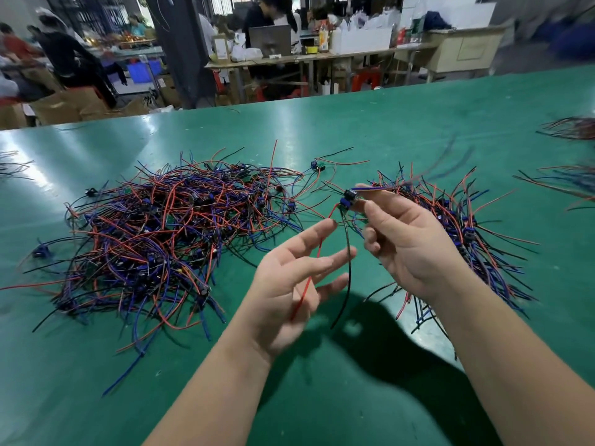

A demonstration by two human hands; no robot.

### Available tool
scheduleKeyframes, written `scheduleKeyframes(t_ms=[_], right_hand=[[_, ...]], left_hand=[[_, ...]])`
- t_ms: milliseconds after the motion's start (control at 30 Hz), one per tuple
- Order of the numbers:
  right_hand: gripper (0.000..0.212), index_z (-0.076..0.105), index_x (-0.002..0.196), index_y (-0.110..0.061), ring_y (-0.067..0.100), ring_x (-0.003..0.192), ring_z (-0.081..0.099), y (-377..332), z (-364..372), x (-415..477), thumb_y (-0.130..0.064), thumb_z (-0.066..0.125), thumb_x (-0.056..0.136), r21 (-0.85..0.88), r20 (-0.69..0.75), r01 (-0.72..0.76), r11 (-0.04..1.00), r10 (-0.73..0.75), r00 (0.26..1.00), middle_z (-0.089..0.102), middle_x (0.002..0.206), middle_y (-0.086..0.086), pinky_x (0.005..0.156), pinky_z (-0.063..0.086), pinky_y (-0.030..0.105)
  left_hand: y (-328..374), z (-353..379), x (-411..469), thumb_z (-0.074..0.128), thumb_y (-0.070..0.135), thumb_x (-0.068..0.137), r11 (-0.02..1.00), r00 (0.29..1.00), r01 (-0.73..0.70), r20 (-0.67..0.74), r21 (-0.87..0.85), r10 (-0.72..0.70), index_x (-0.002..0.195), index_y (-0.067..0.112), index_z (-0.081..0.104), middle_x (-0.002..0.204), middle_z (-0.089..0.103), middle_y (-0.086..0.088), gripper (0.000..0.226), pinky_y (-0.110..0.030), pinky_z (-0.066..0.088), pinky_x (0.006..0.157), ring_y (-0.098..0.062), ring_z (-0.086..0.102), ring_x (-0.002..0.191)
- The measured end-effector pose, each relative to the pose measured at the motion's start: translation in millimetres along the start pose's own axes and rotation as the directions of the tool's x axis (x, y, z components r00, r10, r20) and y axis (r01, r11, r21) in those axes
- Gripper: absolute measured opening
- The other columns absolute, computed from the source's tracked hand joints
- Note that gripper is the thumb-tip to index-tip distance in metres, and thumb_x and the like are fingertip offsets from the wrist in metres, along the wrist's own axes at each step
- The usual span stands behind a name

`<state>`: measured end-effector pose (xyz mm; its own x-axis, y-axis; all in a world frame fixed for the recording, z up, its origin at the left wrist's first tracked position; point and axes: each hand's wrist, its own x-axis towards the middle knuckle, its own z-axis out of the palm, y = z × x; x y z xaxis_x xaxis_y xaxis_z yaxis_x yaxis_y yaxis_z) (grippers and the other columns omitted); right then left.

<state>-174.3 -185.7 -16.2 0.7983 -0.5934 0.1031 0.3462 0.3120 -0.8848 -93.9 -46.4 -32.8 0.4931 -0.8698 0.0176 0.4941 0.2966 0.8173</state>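
The right hand [409, 249] pinches one wired part [349, 197], the left hand [286, 284] spreads wide under its leads; a combed heap [457, 220] lies right, while the larger left tangle [154, 239] seemingly awaits sorting.

Both bare forearms reach in from the lower edge, side by side. The left hand [289, 284] is turned palm up, its fingers straight and spread. The right hand [409, 246], just beside it and slightly higher, has curled fingers, with thumb and forefinger pinching a small wired part [349, 197].
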Motion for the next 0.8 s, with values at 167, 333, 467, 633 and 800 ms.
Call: scheduleKeyframes(t_ms=[167, 333, 467, 633, 800], right_hand=[[0.024, 0.067, 0.096, -0.008, 0.011, 0.051, 0.047, -1, -1, 1, -0.018, 0.062, 0.074, 0.018, -0.059, 0.023, 1.0, -0.022, 0.998, 0.063, 0.081, 0.006, 0.05, 0.038, 0.019], [0.013, 0.075, 0.07, -0.014, 0.008, 0.05, 0.054, -3, -4, 1, -0.019, 0.063, 0.07, -0.012, -0.01, -0.083, 0.996, 0.083, 0.996, 0.07, 0.072, 0.009, 0.049, 0.045, 0.014], [0.018, 0.077, 0.07, -0.019, 0.007, 0.065, 0.059, 3, -4, -3, -0.032, 0.07, 0.06, -0.256, 0.104, -0.158, 0.954, 0.19, 0.976, 0.071, 0.072, -0.001, 0.057, 0.044, 0.015], [0.017, 0.074, 0.075, -0.008, 0.004, 0.052, 0.051, 9, -4, -5, -0.018, 0.071, 0.061, -0.31, 0.108, -0.278, 0.909, 0.324, 0.94, 0.064, 0.063, 0.001, 0.053, 0.043, 0.013], [0.018, 0.069, 0.086, -0.005, 0.004, 0.054, 0.06, 10, -2, -2, 0.003, 0.069, 0.071, -0.242, -0.03, -0.328, 0.913, 0.33, 0.943, 0.066, 0.065, 0.001, 0.053, 0.049, 0.011]], left_hand=[[-3, 1, -1, 0.056, 0.002, 0.071, 0.993, 0.992, 0.115, 0.047, -0.004, -0.115, 0.106, 0.01, 0.068, 0.102, 0.071, 0.004, 0.038, -0.031, 0.057, 0.072, -0.018, 0.07, 0.083], [1, -2, 2, 0.078, 0.028, 0.063, 0.934, 0.972, 0.225, 0.006, 0.278, -0.236, 0.06, 0.021, 0.066, 0.099, 0.073, 0.0, 0.015, -0.03, 0.053, 0.071, -0.024, 0.072, 0.082], [0, -5, 3, 0.074, 0.044, 0.054, 0.928, 0.982, 0.172, -0.136, 0.33, -0.133, 0.081, 0.015, 0.059, 0.08, 0.073, -0.005, 0.042, -0.039, 0.058, 0.074, -0.022, 0.072, 0.07], [-2, -3, 0, 0.075, 0.026, 0.06, 0.951, 0.979, 0.138, -0.182, 0.276, -0.089, 0.076, 0.008, 0.072, 0.068, 0.069, -0.009, 0.024, -0.026, 0.056, 0.056, -0.015, 0.066, 0.054], [-3, -5, 0, 0.077, 0.025, 0.058, 0.917, 0.979, 0.186, -0.149, 0.353, -0.141, 0.065, 0.013, 0.075, 0.063, 0.067, -0.006, 0.015, -0.024, 0.055, 0.055, -0.012, 0.063, 0.052]])
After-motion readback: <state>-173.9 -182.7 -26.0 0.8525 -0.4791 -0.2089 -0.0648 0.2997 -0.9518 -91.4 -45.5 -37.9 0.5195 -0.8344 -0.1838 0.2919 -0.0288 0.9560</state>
